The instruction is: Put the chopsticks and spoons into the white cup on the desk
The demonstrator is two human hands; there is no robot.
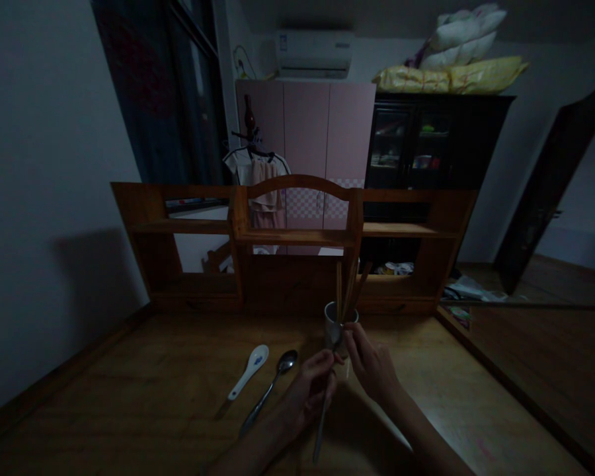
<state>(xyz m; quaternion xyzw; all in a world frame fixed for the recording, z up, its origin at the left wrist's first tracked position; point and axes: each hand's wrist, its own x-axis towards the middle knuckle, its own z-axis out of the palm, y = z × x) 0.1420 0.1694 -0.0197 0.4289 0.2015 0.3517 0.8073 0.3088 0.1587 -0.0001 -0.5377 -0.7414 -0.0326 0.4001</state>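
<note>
My left hand (315, 383) is closed around a slim metal utensil (320, 430), its long handle slanting down toward me. The utensil's upper end lies between my two hands and is partly hidden, so its kind is unclear. My right hand (371, 363) pinches at that upper end with thumb and fingers. Just behind the hands stands a white cup (330, 318) holding several wooden chopsticks (339, 291). Left of my left hand, a metal spoon (286, 361) rests on the wooden desk (178, 377). Beside it lies a white ceramic spoon (250, 370) with a blue mark in its bowl.
A wooden shelf unit (297, 237) with open compartments rises along the desk's back edge. Beyond it are a pink wardrobe (305, 125), a dark cabinet (439, 142) and clothes on a stand (258, 172). The room is dim.
</note>
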